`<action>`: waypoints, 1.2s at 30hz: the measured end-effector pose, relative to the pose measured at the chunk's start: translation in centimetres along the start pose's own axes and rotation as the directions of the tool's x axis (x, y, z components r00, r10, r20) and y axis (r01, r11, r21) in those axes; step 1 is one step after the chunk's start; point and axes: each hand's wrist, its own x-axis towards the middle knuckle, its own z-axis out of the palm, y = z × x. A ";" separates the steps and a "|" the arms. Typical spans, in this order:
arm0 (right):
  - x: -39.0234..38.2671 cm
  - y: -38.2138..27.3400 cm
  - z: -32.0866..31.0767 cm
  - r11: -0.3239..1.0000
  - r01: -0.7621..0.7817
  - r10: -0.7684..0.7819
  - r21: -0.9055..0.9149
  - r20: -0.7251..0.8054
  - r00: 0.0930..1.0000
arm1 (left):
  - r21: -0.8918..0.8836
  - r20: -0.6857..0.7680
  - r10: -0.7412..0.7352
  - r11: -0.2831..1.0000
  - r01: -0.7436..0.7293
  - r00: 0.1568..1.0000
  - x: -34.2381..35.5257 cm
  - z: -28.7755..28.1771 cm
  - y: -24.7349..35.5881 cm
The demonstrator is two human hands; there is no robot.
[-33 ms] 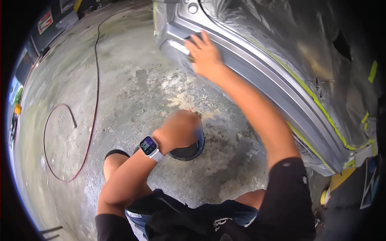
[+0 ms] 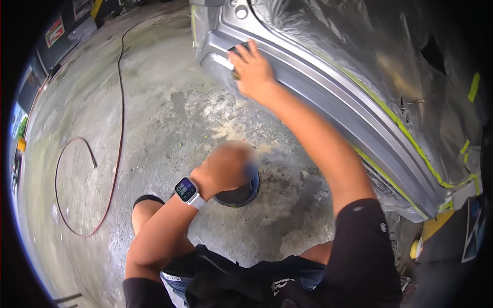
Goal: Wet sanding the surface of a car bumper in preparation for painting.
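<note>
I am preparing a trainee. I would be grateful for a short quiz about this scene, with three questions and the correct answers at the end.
1. Multiple choice: which surface is the right hand against?
a) the concrete floor
b) the silver-grey car body panel
c) the plastic sheeting

2. True or false: the left hand, with a smartwatch on its wrist, hides part of the dark bucket.

3. Short answer: what thin, flexible item lies in a loop on the person's left side?

Key:
1. b
2. True
3. A hose
</note>
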 end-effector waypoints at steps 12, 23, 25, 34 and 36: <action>-26.7 6.4 1.6 0.979 -0.034 0.046 0.201 -0.052 0.998 | 0.013 0.206 -0.108 0.994 0.108 0.973 -1.5 -1.1 1.0; -24.4 7.1 1.4 0.955 0.046 -0.019 0.293 -0.093 0.995 | 0.003 0.199 -0.040 0.999 0.040 0.979 -3.1 -2.6 2.0; -18.7 5.6 1.7 0.954 0.072 -0.023 0.290 -0.167 0.986 | 0.012 0.201 -0.065 0.998 0.064 0.977 -3.1 -2.5 1.7; -13.1 -0.5 0.5 0.938 -0.179 0.195 0.297 -0.023 0.981 | 0.009 0.183 -0.121 0.993 0.121 0.976 -1.0 -2.5 1.0; -18.6 0.5 0.8 0.905 -0.266 0.268 0.331 0.039 0.963 | 0.016 0.096 -0.089 0.996 0.088 0.991 -0.3 -2.2 1.0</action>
